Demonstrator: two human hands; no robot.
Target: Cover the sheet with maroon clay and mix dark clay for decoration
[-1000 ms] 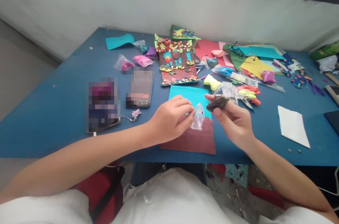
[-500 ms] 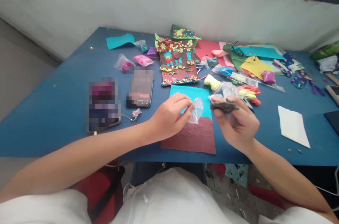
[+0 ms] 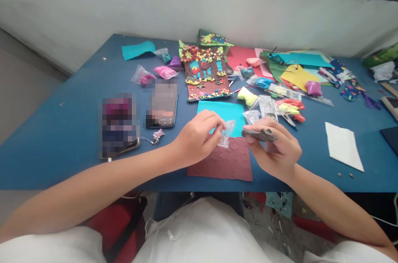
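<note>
Table [image 3: 74, 130]: brown-and-blue sheet [image 3: 221, 159] flat at near edge, approx. mid-length. Our L hand [image 3: 200, 136] pinches clear bag [image 3: 228, 132] above it; our R hand [image 3: 275, 147], apart from L, grips dark grey clay [image 3: 261, 134] btwn thumb & fingers, just R of sheet.

Lt blue sheet [image 3: 221, 113], brown lower pt; tbl [image 3: 71, 130] blue.

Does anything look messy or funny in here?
Yes, under the desk. Paper scraps and little bits lie scattered on the floor, which looks messy. Also, two small dark lumps sit by themselves near the white paper.
</note>
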